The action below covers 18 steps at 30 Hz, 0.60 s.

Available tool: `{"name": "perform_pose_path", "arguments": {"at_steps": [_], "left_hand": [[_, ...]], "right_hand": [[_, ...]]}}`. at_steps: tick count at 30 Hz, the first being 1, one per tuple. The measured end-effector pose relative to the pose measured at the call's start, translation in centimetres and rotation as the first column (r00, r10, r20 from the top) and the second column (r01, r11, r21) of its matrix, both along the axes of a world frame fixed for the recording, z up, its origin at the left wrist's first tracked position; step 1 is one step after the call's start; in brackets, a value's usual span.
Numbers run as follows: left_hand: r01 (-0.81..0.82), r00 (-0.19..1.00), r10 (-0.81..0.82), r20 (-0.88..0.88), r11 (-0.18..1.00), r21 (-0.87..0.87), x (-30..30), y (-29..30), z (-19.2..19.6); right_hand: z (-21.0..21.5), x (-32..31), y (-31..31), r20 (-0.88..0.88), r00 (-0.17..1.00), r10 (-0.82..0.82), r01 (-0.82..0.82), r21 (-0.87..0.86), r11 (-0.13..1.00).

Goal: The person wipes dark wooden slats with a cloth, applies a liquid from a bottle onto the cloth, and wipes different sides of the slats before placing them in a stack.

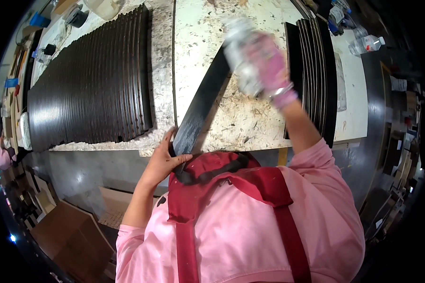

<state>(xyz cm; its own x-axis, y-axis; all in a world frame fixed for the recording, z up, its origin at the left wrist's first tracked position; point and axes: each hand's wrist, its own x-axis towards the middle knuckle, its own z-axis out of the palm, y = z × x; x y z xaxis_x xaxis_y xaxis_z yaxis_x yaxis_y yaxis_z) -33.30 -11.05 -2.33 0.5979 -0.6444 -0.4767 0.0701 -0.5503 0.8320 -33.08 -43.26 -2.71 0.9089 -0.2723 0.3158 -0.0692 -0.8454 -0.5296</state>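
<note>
A long black strip (204,101) lies slanted across the speckled workbench (250,122), its near end at the bench's front edge. My left hand (164,160) grips that near end. My right hand (269,63), in a pink glove, is closed around a pale bottle (241,54) that is blurred with motion, held above the strip's far half.
Many black strips lie side by side in a wide row (92,82) on the left bench. A second stack of black strips (314,70) lies to the right. Plastic bottles (366,45) stand at the far right. Cardboard boxes (73,233) sit on the floor at lower left.
</note>
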Motion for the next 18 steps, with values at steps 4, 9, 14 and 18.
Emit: {"name": "perform_pose_path", "arguments": {"at_steps": [4,9,14,18], "left_hand": [[0.016,0.998,-0.01,-0.054,0.993,0.116,0.0,0.9,-0.7],[0.04,0.984,-0.028,-0.176,0.997,0.064,-0.1,0.2,0.2],[-0.047,0.985,0.056,-0.166,0.997,0.058,-0.1,0.5,0.1],[-0.136,0.98,0.143,-0.141,0.989,0.055,-0.3,1.1,-0.7]], "right_hand": [[-0.3,-1.6,8.8,-0.258,0.858,0.445,-0.513,-0.364,0.777],[-7.1,5.3,-6.5,-0.335,0.942,-0.031,-0.165,-0.539,0.826],[-3.6,7.0,-10.7,-0.245,0.953,-0.177,0.241,0.265,0.934],[-2.2,4.3,0.1,-0.254,0.955,0.156,-0.207,-0.19,0.96]]}}
